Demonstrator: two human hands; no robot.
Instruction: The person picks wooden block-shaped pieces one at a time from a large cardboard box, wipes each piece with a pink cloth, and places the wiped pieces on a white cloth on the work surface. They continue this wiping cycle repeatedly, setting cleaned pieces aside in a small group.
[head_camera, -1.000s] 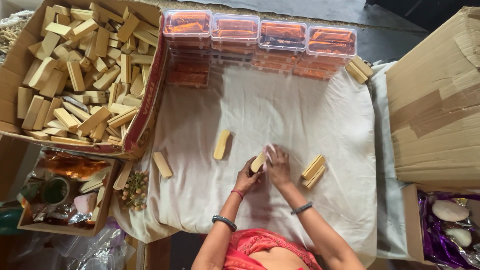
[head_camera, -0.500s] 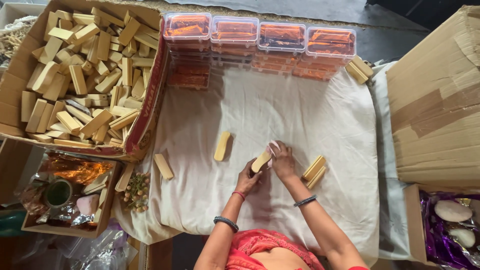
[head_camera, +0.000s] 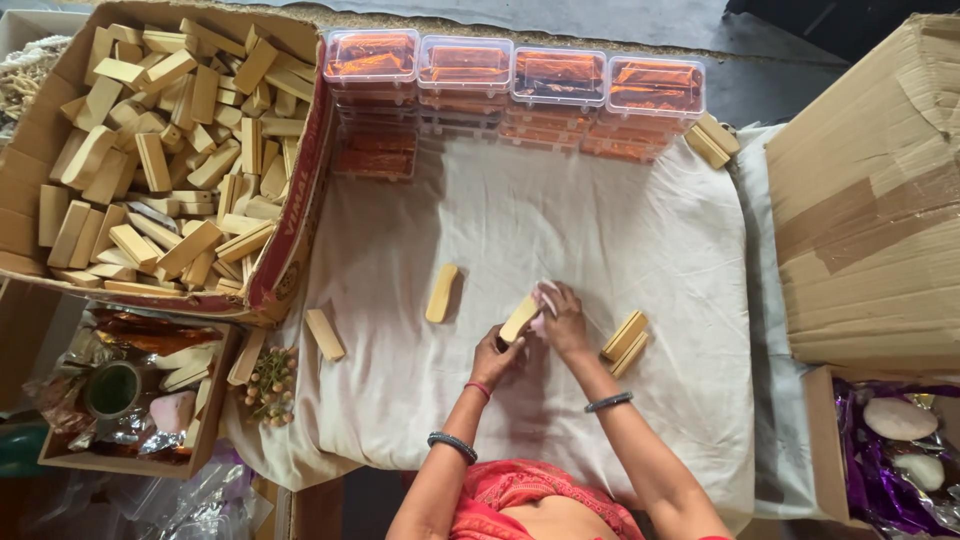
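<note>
Pale wooden block (head_camera: 519, 318) gripped between left hand (head_camera: 494, 356) and right hand (head_camera: 563, 322), above white cloth (head_camera: 560, 220)

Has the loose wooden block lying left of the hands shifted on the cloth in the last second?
No. The loose wooden block lies at the same spot on the white cloth, as far below the row of clear orange-filled boxes as before.

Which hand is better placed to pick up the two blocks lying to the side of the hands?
Right. The right hand is closer to the two blocks; the left hand holds the pale block farther away.
</note>
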